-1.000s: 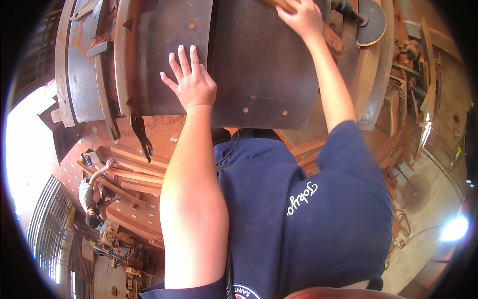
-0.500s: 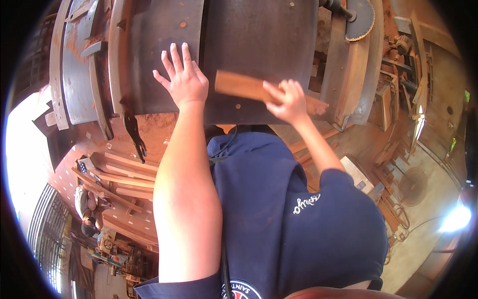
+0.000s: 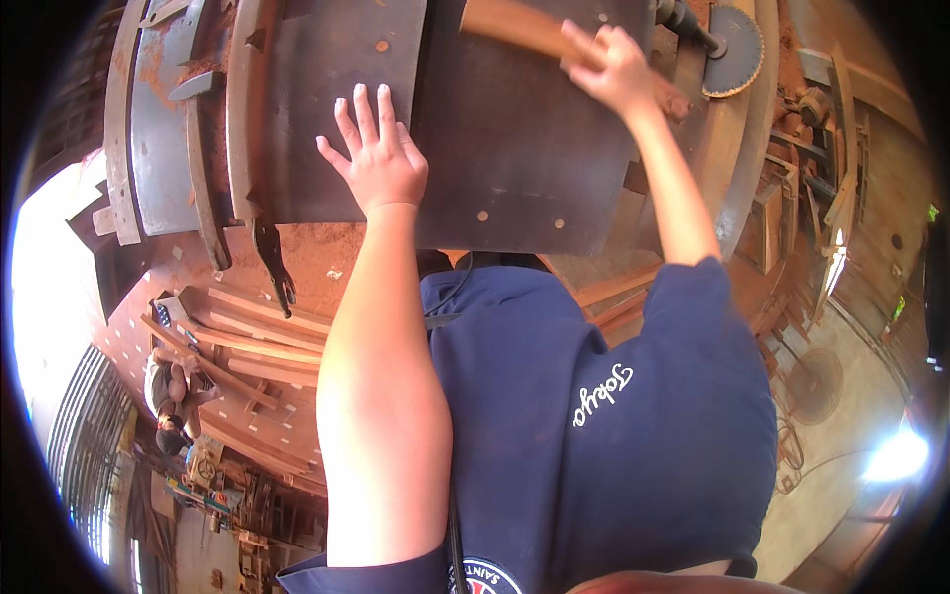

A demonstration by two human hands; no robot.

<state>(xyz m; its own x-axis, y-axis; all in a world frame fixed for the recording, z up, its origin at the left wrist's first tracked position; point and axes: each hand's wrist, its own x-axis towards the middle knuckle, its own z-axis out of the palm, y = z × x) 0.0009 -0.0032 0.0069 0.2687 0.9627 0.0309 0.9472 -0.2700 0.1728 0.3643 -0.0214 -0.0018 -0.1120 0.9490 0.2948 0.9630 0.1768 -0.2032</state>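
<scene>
My left hand [image 3: 386, 158] rests with fingers spread on the dark metal machine table [image 3: 336, 188], left of the seam down its middle. Nothing is in it. My right hand [image 3: 616, 71] is wrapped around a brown wooden piece [image 3: 515, 28], held slantwise over the table's right half. One flat, broad end points away to the upper left; the other end shows past my wrist, reddish and uneven. Motion smears the piece, and I cannot tell whether it touches the table. Beyond my right hand, a toothed circular saw blade [image 3: 733, 51] sits on a shaft.
A hammer [image 3: 196, 148] lies at the table's left side, beside a black tool [image 3: 267, 259] jutting over the edge. Wooden strips [image 3: 257, 342] lie on the dusty floor at left, near another person [image 3: 170, 391]. Scrap wood [image 3: 782, 208] is piled at right.
My right hand has moved the wooden piece away from me and to the right, toward the saw blade. My left hand stays flat on the table.
</scene>
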